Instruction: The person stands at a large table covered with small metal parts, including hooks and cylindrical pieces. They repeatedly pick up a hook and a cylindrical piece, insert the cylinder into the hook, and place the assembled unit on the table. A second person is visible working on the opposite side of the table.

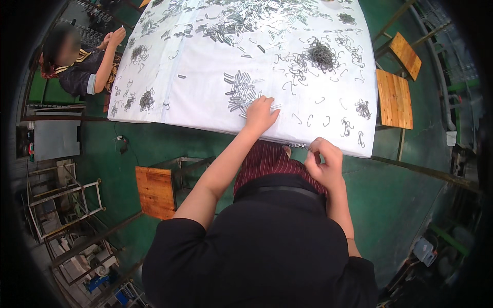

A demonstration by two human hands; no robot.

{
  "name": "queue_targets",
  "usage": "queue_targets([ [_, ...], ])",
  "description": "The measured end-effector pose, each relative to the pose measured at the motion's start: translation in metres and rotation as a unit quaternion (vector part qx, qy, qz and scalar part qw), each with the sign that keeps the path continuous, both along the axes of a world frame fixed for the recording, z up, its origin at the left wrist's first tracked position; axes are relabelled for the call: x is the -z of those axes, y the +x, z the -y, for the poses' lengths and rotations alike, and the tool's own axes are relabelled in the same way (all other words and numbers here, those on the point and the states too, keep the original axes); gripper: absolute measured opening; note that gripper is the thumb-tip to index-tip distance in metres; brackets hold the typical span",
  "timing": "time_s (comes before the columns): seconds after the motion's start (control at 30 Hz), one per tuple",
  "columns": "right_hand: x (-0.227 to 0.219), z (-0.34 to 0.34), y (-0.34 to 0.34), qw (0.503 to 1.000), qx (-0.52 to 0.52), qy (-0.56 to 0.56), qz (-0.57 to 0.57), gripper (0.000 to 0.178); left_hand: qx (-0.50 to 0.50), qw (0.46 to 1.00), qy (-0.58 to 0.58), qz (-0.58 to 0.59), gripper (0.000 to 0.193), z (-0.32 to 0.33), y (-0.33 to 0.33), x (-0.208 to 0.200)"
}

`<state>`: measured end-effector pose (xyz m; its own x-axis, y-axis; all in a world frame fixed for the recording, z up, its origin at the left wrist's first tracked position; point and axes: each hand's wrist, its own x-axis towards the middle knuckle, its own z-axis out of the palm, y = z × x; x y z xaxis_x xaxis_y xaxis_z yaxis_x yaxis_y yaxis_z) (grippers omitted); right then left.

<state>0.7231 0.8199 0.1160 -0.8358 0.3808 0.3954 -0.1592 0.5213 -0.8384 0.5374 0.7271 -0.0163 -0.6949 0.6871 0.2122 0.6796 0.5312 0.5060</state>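
Note:
My left hand [261, 115] rests at the near right side of a small heap of short silvery metal strips [240, 91] on the white-covered table [200, 102]. Its fingers bend down onto the strips, with the thumb apart from them. By the table's near edge, my right hand [327, 160] is raised with thumb and fingers curled together. Small metal bits [298, 145] show at the edge beside its fingertips. Whatever those fingers pinch is too small to make out. Several loose curved wire hooks [310, 120] lie on the cloth between and beyond my hands.
A dense pile of dark hooks [321, 55] sits farther right, and a large spread of metal strips [246, 20] covers the far middle. Another person [77, 66] works at the left side. Wooden stools [155, 192] stand around, with metal frames [64, 200] at lower left.

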Motion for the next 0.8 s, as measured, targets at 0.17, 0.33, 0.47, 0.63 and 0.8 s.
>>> queue_targets([
  [0.17, 0.003, 0.005, -0.003, 0.999, -0.031, -0.003, 0.011, 0.011, 0.027, 0.996, -0.031, -0.08, 0.021, -0.004, 0.004, 0.006],
  [0.33, 0.006, 0.007, -0.005, 0.999, -0.039, 0.02, 0.005, 0.012, 0.019, 0.999, -0.011, -0.028, 0.011, -0.002, -0.003, 0.002],
  [0.47, 0.008, 0.008, -0.005, 1.0, 0.007, 0.015, -0.014, 0.012, -0.053, 0.88, 0.187, 0.433, 0.012, -0.012, 0.002, -0.049],
  [0.63, 0.012, 0.007, -0.003, 0.998, 0.067, -0.007, -0.014, 0.011, 0.018, 0.751, 0.302, 0.586, 0.015, -0.001, 0.039, -0.101],
  [0.8, 0.012, 0.005, -0.003, 0.995, 0.088, 0.047, -0.007, 0.011, 0.082, 0.748, 0.309, 0.581, 0.006, 0.011, 0.081, -0.113],
])
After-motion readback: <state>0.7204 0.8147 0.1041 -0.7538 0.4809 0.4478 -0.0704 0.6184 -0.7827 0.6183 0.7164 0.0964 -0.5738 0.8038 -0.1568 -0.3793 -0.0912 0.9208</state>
